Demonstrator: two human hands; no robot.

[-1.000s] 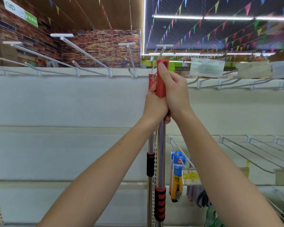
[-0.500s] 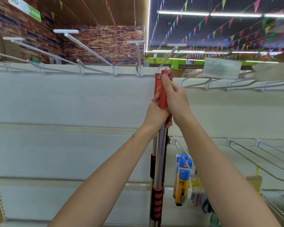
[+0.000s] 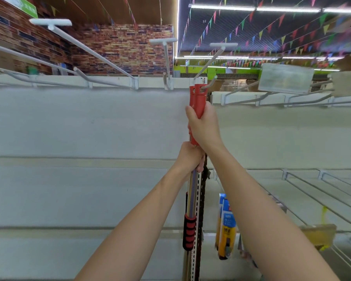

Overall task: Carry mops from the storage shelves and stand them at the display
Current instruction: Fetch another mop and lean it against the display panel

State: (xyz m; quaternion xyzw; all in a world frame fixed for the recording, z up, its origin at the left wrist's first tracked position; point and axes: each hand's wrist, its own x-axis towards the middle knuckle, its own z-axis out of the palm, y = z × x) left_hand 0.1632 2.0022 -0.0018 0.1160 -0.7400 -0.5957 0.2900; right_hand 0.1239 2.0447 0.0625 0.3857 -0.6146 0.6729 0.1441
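Two mop handles stand upright side by side against the white display wall, with red caps (image 3: 198, 94) at the top and metal poles (image 3: 192, 197) below. A white display hook (image 3: 210, 83) passes through the hole in the caps. My right hand (image 3: 204, 126) grips the red caps just under the hook. My left hand (image 3: 189, 157) grips the poles directly below it. A red and black foam grip (image 3: 189, 233) sits lower on one pole. The mop heads are out of view.
Long white hooks (image 3: 89, 49) jut out along the top rail (image 3: 69, 82). Wire shelves (image 3: 320, 191) stand at the right. Packaged utility knives (image 3: 226, 224) hang just right of the poles. A perforated upright (image 3: 199, 199) runs behind the poles.
Both hands have slid down the handles, the left now on the poles. The red caps have gone onto the hook's tip. The camera has tilted up slightly.
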